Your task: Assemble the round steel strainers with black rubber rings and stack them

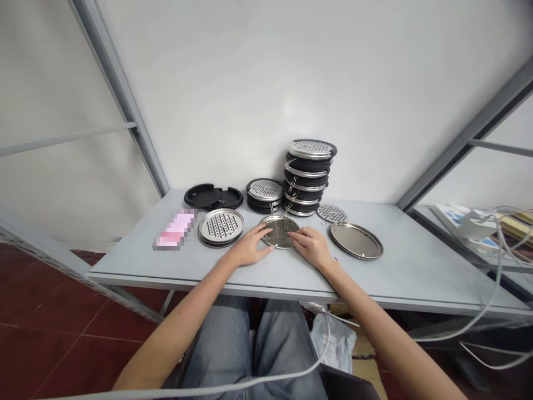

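A round metal disc with a raised rim (pixel 280 226) lies on the table between my hands. My left hand (pixel 250 246) rests at its left edge with the fingers apart, the fingertips on the disc. My right hand (pixel 311 246) is at the disc's right side, its fingers bent together over the surface; anything between them is too small to make out. Left of my left hand sits a short stack of metal discs with a slotted grater plate (pixel 221 225) on top. To the right of my right hand lie plain metal discs (pixel 357 240).
A tall stack of black-and-metal round pieces (pixel 311 149) stands at the back, with a shorter stack (pixel 265 189) beside it. Black round holders (pixel 203 196) lie at the back left. A perforated disc (pixel 332 213) is near the tall stack. A pixelated pink item (pixel 175 229) lies left.
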`<state>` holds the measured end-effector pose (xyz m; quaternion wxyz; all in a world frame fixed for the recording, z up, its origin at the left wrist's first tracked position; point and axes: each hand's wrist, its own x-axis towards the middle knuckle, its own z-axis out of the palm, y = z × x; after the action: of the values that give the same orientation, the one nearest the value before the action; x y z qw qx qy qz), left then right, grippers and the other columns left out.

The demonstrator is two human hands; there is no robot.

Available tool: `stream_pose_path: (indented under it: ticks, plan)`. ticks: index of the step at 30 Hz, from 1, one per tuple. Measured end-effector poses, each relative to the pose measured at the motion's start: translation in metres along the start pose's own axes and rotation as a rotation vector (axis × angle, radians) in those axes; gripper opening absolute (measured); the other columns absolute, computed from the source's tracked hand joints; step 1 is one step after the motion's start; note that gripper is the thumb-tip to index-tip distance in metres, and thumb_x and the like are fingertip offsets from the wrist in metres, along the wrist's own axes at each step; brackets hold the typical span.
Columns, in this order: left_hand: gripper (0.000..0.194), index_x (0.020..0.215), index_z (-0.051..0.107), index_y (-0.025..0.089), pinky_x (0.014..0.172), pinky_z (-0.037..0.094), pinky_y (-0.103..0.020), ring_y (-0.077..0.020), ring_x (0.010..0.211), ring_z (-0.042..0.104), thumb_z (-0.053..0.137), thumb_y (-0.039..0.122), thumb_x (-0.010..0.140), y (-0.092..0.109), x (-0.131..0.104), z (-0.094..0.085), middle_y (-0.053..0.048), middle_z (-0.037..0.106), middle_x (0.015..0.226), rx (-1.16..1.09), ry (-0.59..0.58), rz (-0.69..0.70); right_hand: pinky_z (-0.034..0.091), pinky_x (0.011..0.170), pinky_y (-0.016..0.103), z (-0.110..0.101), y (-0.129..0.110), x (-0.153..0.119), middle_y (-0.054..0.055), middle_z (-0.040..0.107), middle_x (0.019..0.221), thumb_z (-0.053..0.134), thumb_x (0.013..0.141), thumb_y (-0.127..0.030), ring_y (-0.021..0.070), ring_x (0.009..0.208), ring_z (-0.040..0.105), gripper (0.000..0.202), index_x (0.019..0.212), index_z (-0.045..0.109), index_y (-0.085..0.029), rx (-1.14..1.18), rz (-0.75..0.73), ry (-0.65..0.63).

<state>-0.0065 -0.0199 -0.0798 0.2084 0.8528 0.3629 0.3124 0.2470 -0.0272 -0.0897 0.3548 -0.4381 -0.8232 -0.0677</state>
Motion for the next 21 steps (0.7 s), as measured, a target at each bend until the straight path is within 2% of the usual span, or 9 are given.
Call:
stream_pose_path:
  ticks: [6,12,15,17,21]
  plan:
    - [0.059,0.139,0.047,0.019,0.114,0.033,-0.044,-0.0272,0.138,0.037,0.063,0.034,0.083,0.0,0.0,0.0,-0.011,0.047,0.144,0.03,-0.025,0.027,0.054,0.076,0.032,-0.003,-0.003,-0.003,0.007,0.074,0.09,0.056,0.086,-0.029,0.0198,0.079,0.068,0.025,0.104,0.071,-0.021,0.177,0.177,0.02]
    - [0.051,0.132,0.054,0.018,0.114,0.035,-0.044,-0.0273,0.137,0.039,0.062,0.032,0.084,0.002,0.0,-0.001,-0.01,0.055,0.136,0.049,-0.038,0.064,0.056,0.074,0.036,-0.004,-0.002,0.001,0.007,0.075,0.093,0.056,0.085,-0.036,0.0221,0.077,0.07,0.025,0.093,0.073,-0.02,0.326,0.435,0.072]
    - [0.047,0.129,0.056,0.02,0.113,0.036,-0.042,-0.0258,0.134,0.043,0.062,0.029,0.084,0.001,0.0,0.0,-0.01,0.055,0.136,0.055,-0.015,0.068,0.056,0.074,0.037,-0.001,0.005,0.003,0.009,0.075,0.096,0.057,0.083,-0.037,0.0228,0.08,0.07,0.025,0.091,0.072,-0.018,0.401,0.52,0.107]
    - [0.044,0.127,0.058,0.021,0.113,0.037,-0.042,-0.0254,0.132,0.045,0.063,0.029,0.084,0.0,0.0,0.0,-0.009,0.053,0.138,0.058,-0.002,0.062,0.056,0.075,0.038,0.0,0.009,0.004,0.01,0.074,0.093,0.06,0.081,-0.037,0.0233,0.083,0.069,0.028,0.098,0.069,-0.016,0.464,0.549,0.128]
    - [0.043,0.125,0.06,0.021,0.112,0.038,-0.043,-0.0266,0.132,0.046,0.064,0.031,0.083,-0.002,0.0,0.001,-0.01,0.051,0.14,0.064,-0.008,0.056,0.055,0.075,0.04,0.001,0.013,0.004,0.006,0.074,0.079,0.065,0.075,-0.033,0.0214,0.072,0.068,0.053,0.124,0.055,-0.014,0.494,0.611,0.106]
